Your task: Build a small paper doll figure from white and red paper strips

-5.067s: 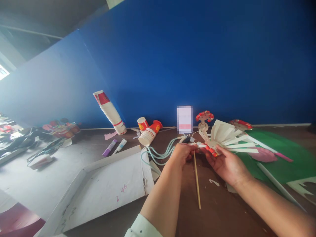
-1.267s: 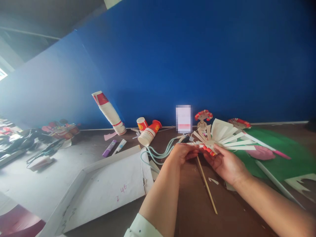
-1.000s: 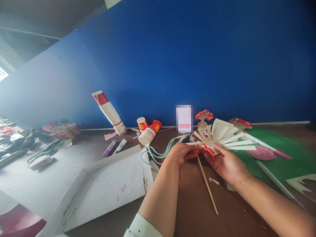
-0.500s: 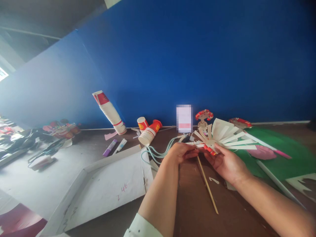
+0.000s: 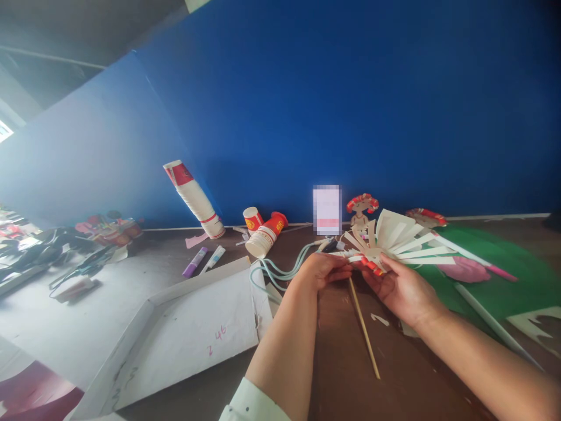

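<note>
Between the two hands, just above the brown table (image 5: 342,386), sits a paper cutout (image 5: 388,234) whose pale strips fan outward, widest toward the back and right. The fingers of the left hand (image 5: 322,272) are drawn together in a pinch on a white strip (image 5: 344,255) at the cutout's left; a thin wooden stick (image 5: 364,328) slants down from under these fingertips, though exactly how it is gripped is hidden. The right hand (image 5: 405,289) is partly closed, its thumb on top of the cutout near the middle and the other fingers curled beneath, beside a row of red curls (image 5: 371,266) along the near edge.

Just behind the cutout stands a paper figure (image 5: 361,221) with red curls around its head, and to its left an upright rectangle (image 5: 327,209), blurred out. A pale cable (image 5: 287,273) loops left of the left hand, near a shallow white box (image 5: 184,339). Beyond that lie a purple tube (image 5: 195,262) and some red-and-white cups (image 5: 266,235); a tall cup stack (image 5: 197,202) leans against the blue panel (image 5: 350,105). To the right, a pink piece (image 5: 464,269) lies on a green sheet (image 5: 512,286).
</note>
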